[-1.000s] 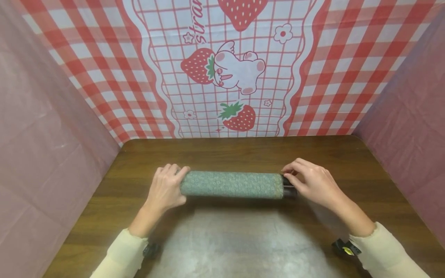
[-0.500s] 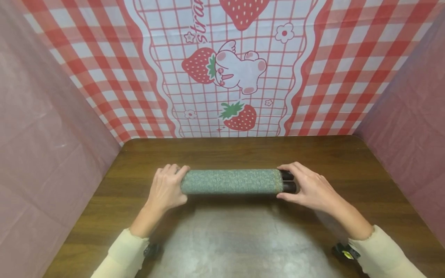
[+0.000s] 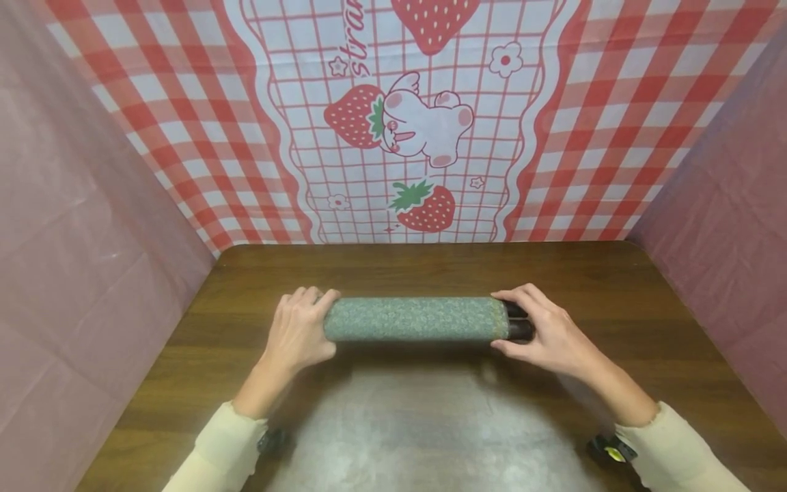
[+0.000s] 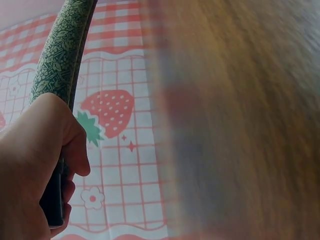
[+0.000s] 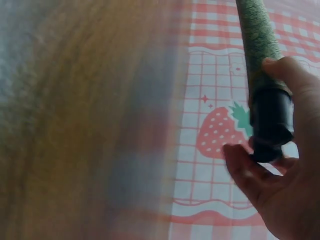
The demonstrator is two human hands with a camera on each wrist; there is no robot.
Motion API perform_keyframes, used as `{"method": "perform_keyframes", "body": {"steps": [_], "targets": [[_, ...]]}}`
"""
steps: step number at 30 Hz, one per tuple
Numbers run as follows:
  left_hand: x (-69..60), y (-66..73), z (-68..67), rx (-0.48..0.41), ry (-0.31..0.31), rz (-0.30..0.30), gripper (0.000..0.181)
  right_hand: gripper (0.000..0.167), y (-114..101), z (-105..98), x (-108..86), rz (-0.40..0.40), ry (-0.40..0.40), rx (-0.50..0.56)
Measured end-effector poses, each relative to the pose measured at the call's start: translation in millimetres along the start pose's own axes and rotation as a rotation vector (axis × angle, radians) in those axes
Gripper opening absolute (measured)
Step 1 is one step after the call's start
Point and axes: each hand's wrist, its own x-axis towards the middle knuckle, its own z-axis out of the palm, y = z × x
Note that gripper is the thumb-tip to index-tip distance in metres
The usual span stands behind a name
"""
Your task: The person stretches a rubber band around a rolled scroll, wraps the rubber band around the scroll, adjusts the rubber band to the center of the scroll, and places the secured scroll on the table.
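Observation:
A rolled scroll (image 3: 415, 318), covered in green floral-patterned material, stretches sideways between both hands, with shadow on the table below it. Two dark roller ends (image 3: 520, 330) stick out at its right side. My left hand (image 3: 298, 329) grips the left end; in the left wrist view the thumb and curled fingers wrap round it, beside a dark knob (image 4: 51, 202). At the other end my right hand (image 3: 556, 335) holds the scroll's edge between thumb and fingers, the roller ends lying inside the palm. In the right wrist view the dark ends (image 5: 272, 117) show between thumb and fingers.
The brown wooden table (image 3: 424, 270) has a bright glare near the front. Behind it hangs a red-and-white checked cloth (image 3: 203, 123) with strawberry prints. Pink cloth sheets (image 3: 80, 225) close off both sides. Each wrist wears a small dark device (image 3: 611, 449).
My right hand has gone from fingertips near the upper roller end to a wider hold round the scroll's right end. The scroll has risen slightly in the view; my left hand keeps its grip.

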Motion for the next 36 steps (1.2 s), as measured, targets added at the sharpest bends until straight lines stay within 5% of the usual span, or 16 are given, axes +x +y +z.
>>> {"method": "perform_keyframes", "body": {"steps": [8, 18, 36], "targets": [[6.8, 6.2, -2.0, -0.019, -0.026, -0.012, 0.070, 0.081, 0, 0, -1.9, 0.000, -0.004, 0.096], [13.5, 9.3, -8.2, -0.022, -0.033, -0.011, 0.069, 0.083, 5, -12, 2.6, -0.092, 0.009, 0.217], [20.3, 12.4, -8.8, -0.050, -0.053, -0.023, 0.070, 0.079, 6, -21, 7.6, -0.113, 0.032, 0.199]]}}
